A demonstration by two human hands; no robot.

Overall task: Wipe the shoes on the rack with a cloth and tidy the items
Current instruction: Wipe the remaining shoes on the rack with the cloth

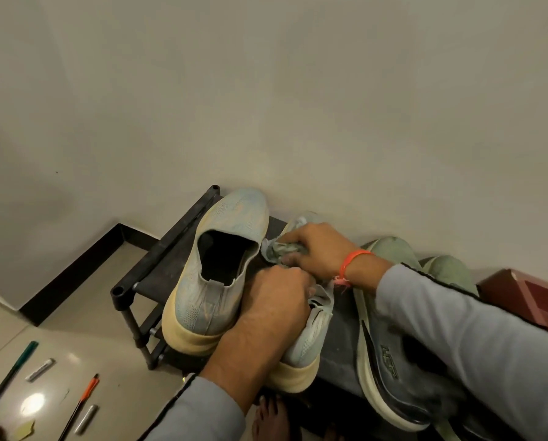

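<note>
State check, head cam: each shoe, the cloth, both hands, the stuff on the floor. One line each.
left hand: grips the second pale shoe, steadying it on the rack
right hand: fingers curled on the cloth, pressing it to that shoe
first pale shoe: upright on rack, untouched
green shoe: on rack, partly under right sleeve
pens: scattered on floor
</note>
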